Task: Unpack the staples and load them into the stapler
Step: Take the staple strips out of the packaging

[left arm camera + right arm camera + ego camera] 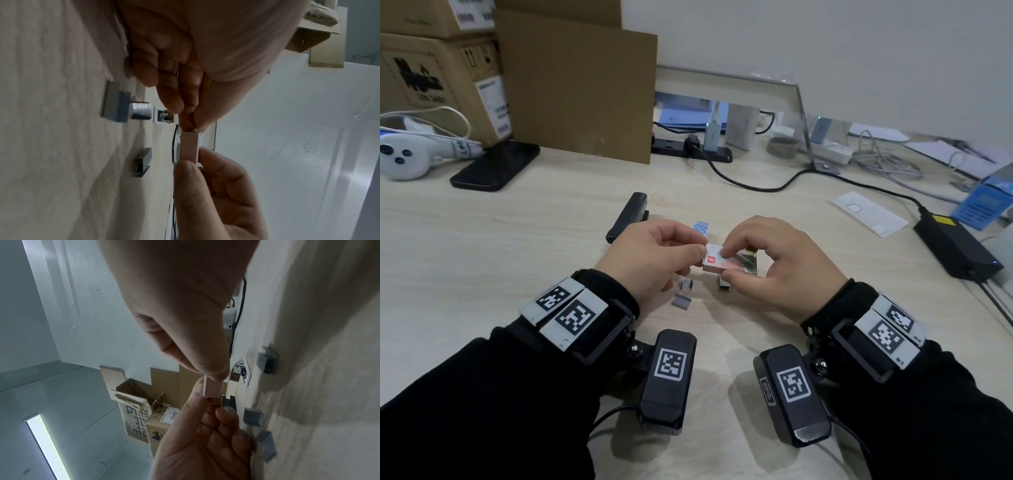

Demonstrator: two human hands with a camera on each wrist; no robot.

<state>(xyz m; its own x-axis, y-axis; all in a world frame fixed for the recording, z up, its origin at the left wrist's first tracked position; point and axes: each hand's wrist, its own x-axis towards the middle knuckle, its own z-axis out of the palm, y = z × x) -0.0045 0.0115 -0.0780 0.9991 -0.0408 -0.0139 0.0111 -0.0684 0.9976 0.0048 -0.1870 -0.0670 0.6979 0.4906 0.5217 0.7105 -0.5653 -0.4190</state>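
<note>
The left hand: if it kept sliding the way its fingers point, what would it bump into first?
The left hand points rightward at the small staple box it already pinches; just past that box is the right hand, gripping the other end. So it would probably meet the right hand's fingers, though depth is hard to judge.

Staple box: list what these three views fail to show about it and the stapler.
- Staple box: contents hidden in every view; fingers of the left hand and right hand cover both ends, so whether it is open is unclear.
- Box print: too small in the head view; both wrist views show only a plain side.
- Stapler: front end behind the left hand; staple channel not visible.
- Loose staple strips: count uncertain, some lie under the hands.
</note>
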